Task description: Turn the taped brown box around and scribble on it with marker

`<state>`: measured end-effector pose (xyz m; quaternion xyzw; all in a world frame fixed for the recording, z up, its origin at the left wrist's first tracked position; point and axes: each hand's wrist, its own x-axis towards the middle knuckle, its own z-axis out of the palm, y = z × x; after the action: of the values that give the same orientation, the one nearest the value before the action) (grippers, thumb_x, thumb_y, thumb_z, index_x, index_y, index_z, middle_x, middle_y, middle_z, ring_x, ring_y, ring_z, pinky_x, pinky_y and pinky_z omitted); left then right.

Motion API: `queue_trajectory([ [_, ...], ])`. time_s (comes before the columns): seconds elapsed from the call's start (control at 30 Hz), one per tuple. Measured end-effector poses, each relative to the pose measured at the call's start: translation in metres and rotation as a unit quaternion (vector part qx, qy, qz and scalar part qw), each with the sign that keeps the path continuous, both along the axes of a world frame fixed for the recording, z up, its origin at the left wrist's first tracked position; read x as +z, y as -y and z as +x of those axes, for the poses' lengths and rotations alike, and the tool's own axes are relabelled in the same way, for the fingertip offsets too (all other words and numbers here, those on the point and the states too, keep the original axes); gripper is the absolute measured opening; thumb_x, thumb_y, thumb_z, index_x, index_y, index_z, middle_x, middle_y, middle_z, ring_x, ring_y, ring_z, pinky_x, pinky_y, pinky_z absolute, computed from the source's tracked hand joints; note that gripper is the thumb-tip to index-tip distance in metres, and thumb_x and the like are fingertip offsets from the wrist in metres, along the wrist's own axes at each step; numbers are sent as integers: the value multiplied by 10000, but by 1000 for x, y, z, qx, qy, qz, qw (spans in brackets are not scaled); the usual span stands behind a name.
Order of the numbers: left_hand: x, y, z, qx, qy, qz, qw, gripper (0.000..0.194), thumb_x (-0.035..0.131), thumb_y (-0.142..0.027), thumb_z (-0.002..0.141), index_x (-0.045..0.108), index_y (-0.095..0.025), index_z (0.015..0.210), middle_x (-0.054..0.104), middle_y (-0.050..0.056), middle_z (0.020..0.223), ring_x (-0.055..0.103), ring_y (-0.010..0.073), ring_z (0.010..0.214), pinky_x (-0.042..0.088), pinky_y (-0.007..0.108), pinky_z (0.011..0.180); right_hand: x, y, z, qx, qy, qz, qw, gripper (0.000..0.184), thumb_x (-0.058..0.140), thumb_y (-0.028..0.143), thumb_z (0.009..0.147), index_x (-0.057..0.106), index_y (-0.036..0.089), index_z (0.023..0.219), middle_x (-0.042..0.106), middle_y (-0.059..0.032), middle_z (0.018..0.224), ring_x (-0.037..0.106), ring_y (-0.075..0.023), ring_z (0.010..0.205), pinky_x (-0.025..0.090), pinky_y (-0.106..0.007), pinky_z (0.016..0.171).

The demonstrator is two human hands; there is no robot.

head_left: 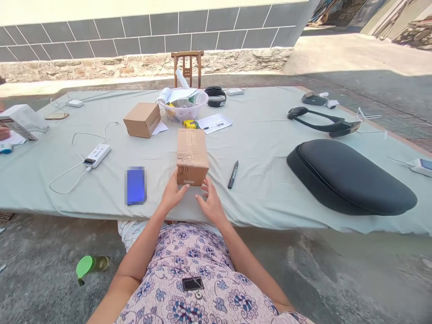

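Observation:
A brown cardboard box (192, 155) with dark scribble-like marks near its front top edge stands on the cloth-covered table right in front of me. My left hand (173, 192) holds its near left corner, the fingers along the side and the thumb pointing inward below the front face. At the near right corner, my right hand (209, 200) has its fingers against the box and its thumb apart from it. Between them the two hands clasp the box. A black marker (233, 174) lies to the right, and a blurred-out blue rectangle (135, 185) covers something on the left.
Behind stand another cardboard box (141, 119), a basin (184, 108) of papers, and a yellow tape measure (191, 124). A black padded case (351, 177) fills the right side. A white power strip (96, 155) with cables lies left. A green-lidded bottle (91, 265) is on the ground.

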<state>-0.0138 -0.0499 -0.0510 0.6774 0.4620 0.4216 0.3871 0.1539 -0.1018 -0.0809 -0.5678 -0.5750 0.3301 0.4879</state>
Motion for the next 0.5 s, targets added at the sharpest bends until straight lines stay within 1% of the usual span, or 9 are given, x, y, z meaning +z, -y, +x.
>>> queue_trajectory([
  [0.07,4,5,-4,26,-30,17,999,701,627,-352,859,390,-235,1509,498,147,1526,443,318,1444,358,508,1191,1,2,-2,7,-30,-11,999,775,645,369,824,333,269,1527,509,-173,1462,659,-284,1115,544,-504,957],
  [0.13,11,10,-7,68,-70,49,994,688,628,-354,854,409,-236,1495,509,155,1515,455,336,1424,347,539,1180,-1,3,-5,28,-80,-22,996,765,661,401,821,346,273,1506,540,-169,1437,688,-263,1050,556,-489,944],
  [0.2,18,14,-8,118,-114,87,983,690,651,-373,843,431,-255,1486,503,156,1519,444,362,1422,328,565,1172,-6,1,-10,56,-138,-35,988,760,673,428,821,350,269,1490,578,-164,1405,709,-244,1013,569,-468,934],
  [0.27,25,19,-6,153,-153,125,968,679,663,-390,842,457,-275,1479,507,152,1518,427,384,1427,314,576,1166,-12,-2,-15,76,-186,-50,978,767,693,433,806,362,262,1476,630,-154,1348,726,-233,975,591,-437,886],
  [0.3,27,21,-5,160,-172,142,962,662,659,-392,849,472,-277,1474,511,152,1516,423,390,1427,312,574,1162,-14,-3,-17,80,-204,-60,974,775,704,428,793,370,259,1472,659,-146,1308,732,-232,955,602,-415,833],
  [0.37,29,24,-2,158,-213,167,950,621,650,-381,859,511,-277,1455,527,150,1507,433,397,1413,322,564,1143,-16,-4,-19,83,-223,-86,967,787,709,418,778,381,254,1475,712,-128,1211,738,-228,880,592,-352,654],
  [0.43,29,26,1,148,-259,185,936,575,627,-350,876,538,-278,1439,529,137,1513,444,390,1406,334,554,1123,-12,-3,-16,85,-214,-121,966,757,686,418,787,410,244,1470,754,-105,1095,725,-209,748,503,-291,484],
  [0.5,27,27,3,142,-303,202,920,538,591,-314,900,549,-271,1434,522,119,1527,443,371,1412,343,543,1115,-2,-1,-9,83,-166,-145,972,641,673,419,793,524,221,1384,777,-74,947,679,-181,614,437,-266,434],
])
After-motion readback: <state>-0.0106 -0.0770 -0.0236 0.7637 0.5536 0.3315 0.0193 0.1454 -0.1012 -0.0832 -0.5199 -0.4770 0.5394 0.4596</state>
